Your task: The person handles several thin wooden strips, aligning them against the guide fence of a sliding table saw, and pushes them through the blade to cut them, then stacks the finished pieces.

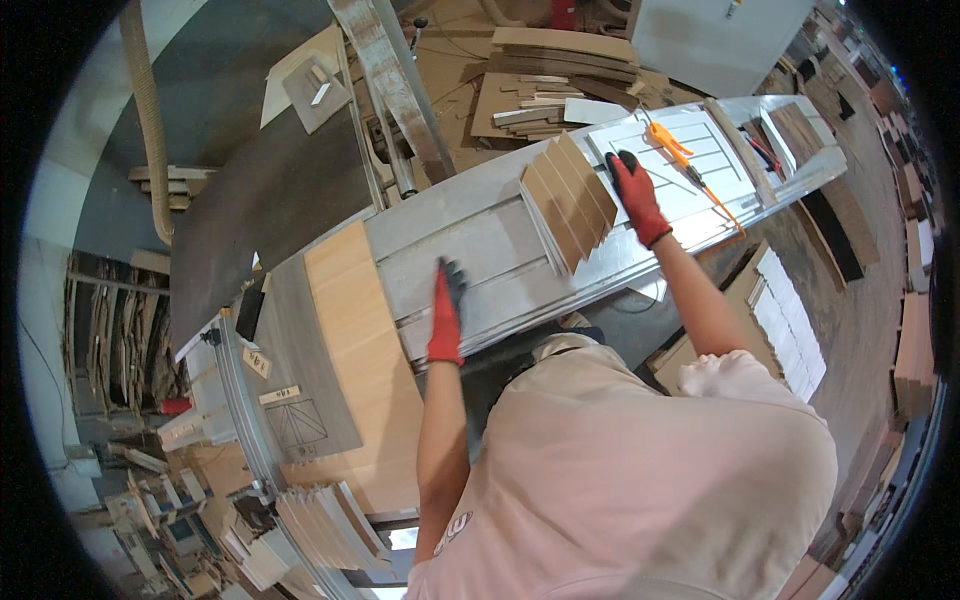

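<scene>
My left hand (447, 312), in a red glove with dark fingers, is stretched out over the grey metal sliding table (465, 240) and holds nothing. My right hand (639, 200), gloved the same way, has its fingers extended just to the right of a stack of brown boards (570, 205). Whether it touches the stack's edge, I cannot tell. The boards stand in a slanted row, with pale sides showing toward the left. Beyond my right hand an orange air blow gun (668, 143) lies on the table, its orange hose hanging over the near edge.
Left of my left hand lie a pale wood panel (365, 350) and a grey sheet with a pencil drawing (300, 425). A metal beam (395, 85) rises behind the table. Board offcuts (545, 105) are piled beyond it. White-edged boards (790, 320) lean at right.
</scene>
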Demonstrator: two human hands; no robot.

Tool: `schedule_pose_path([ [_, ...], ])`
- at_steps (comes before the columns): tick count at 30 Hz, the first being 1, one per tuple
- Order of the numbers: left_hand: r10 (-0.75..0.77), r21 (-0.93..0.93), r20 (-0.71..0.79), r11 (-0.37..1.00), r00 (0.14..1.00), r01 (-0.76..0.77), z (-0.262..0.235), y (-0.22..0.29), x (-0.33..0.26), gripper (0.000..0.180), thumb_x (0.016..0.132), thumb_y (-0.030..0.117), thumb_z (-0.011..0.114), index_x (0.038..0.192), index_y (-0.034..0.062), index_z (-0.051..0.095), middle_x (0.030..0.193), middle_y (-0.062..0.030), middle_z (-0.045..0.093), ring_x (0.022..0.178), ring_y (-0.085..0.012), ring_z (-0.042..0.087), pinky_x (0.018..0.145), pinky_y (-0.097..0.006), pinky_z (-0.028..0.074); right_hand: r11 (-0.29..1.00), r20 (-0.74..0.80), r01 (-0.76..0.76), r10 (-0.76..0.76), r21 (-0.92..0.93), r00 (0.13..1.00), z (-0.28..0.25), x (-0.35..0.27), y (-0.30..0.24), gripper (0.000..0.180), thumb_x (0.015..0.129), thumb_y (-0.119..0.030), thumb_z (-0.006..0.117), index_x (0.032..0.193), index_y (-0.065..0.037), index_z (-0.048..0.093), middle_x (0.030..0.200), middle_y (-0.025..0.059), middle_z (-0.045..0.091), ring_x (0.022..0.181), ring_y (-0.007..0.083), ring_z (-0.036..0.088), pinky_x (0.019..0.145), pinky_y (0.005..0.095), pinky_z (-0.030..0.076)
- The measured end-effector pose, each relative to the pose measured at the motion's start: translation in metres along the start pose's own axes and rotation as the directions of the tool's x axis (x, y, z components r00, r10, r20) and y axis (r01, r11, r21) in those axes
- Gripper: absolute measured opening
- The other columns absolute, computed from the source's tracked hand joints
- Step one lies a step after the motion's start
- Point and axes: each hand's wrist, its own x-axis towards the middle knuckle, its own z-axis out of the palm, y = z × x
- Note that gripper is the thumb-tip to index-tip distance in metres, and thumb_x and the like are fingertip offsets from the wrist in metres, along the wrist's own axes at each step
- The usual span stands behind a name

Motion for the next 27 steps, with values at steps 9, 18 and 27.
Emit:
schedule_pose_path([
  [9,-0.234,0.042,-0.087,0.970,0.968,0.239,0.207,-0.064,0.073,0.061,0.094,0.053,0.055,0.138,0.0121,0.047,0.125,-0.0042,0.057,0.109,-0.0200,0.055,0.094,-0.036,0.045,0.842,0.697,-0.438,0.108,0.315,0.709,-0.004,0.035,0.097,0.047,0.098,-0.042,0.054,0.129,-0.006,0.058,0.115,0.0002,0.063,0.105,0.0111,0.055,0.092,0.0308,0.043],
  [18,-0.170,0.132,-0.187,0.972,0.968,0.196,0.229,-0.023,0.083,0.042,0.094,0.038,0.060,0.118,0.0038,0.058,0.097,-0.0024,0.062,0.085,-0.0138,0.056,0.077,-0.031,0.047,0.687,0.590,-0.522,0.166,0.505,0.790,0.042,0.024,0.102,0.029,0.098,-0.032,0.056,0.120,-0.012,0.057,0.107,-0.0017,0.063,0.095,0.0104,0.057,0.086,0.0273,0.045],
  [27,-0.270,0.167,-0.096,0.944,0.958,0.283,0.227,0.006,0.073,0.050,0.095,0.042,0.058,0.129,0.0047,0.056,0.117,-0.0053,0.062,0.102,-0.0165,0.058,0.089,-0.032,0.047,0.808,0.658,-0.524,0.243,0.270,0.713,0.025,0.036,0.089,0.026,0.099,-0.028,0.055,0.118,-0.012,0.056,0.102,-0.0034,0.060,0.090,0.0068,0.052,0.080,0.0255,0.044],
])
